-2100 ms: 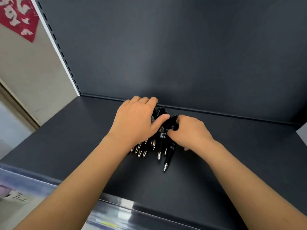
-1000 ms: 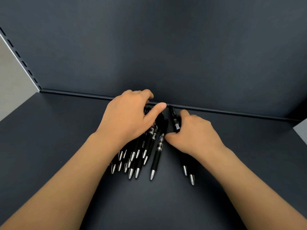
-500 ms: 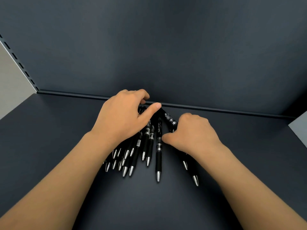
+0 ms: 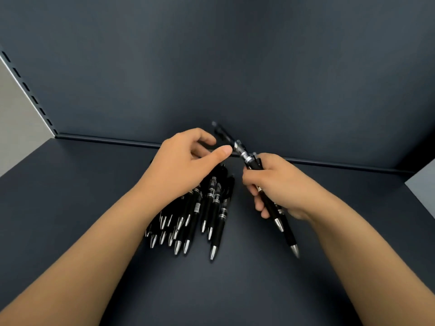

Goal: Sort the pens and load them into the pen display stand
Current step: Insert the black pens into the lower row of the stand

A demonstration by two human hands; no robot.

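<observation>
- A pile of black pens is laid on the dark shelf, silver tips pointed near.
- Just right of it, the held pens are gripped in the curled right hand, raised off the shelf.
- The left hand is held over the pile's far end, fingers loosely curled, thumb just beside the held pens; contact cannot be told.

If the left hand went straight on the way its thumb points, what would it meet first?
The pens gripped in the right hand; the left hand's thumb looks almost on them, though depth is unclear.
</observation>
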